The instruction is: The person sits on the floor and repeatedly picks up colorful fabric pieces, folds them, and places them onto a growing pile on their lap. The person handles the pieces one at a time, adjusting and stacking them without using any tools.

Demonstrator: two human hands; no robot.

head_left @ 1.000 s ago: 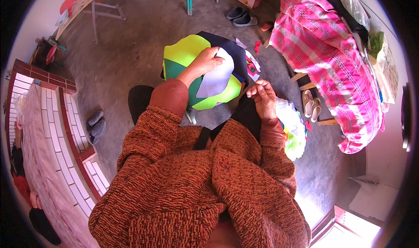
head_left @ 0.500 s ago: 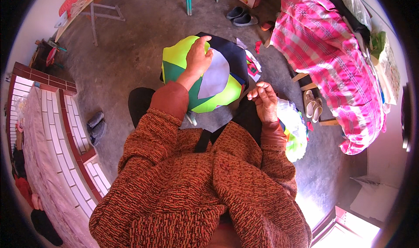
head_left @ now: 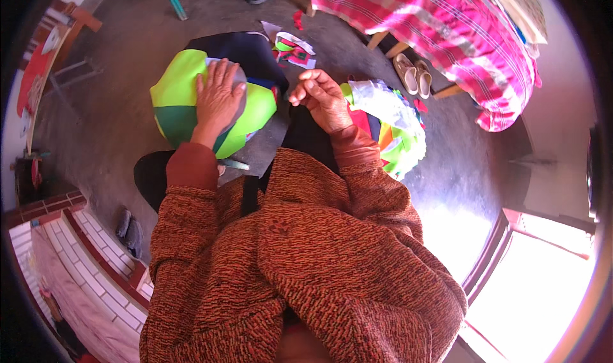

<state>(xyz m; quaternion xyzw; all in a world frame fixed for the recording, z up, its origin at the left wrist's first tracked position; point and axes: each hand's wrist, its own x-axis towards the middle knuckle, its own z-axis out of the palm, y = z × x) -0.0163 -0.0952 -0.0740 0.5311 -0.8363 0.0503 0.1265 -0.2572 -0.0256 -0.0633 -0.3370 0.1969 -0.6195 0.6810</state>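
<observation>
Head view: your left hand (head_left: pixel 217 98) flat, open, pressing grey fabric patch (head_left: pixel 237 81) onto lime-green patchwork piece (head_left: pixel 175 85) on lap; right hand (head_left: pixel 322 95) pinched shut, contents unclear. Scrap heap (head_left: pixel 389 123) beside you, unused; joining looks unfinished.

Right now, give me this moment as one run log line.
left hand: flat on patchwork cloth | right hand: raised beside it, fingertips pinched, held thing too small to tell | scrap pile: on floor at right
</observation>
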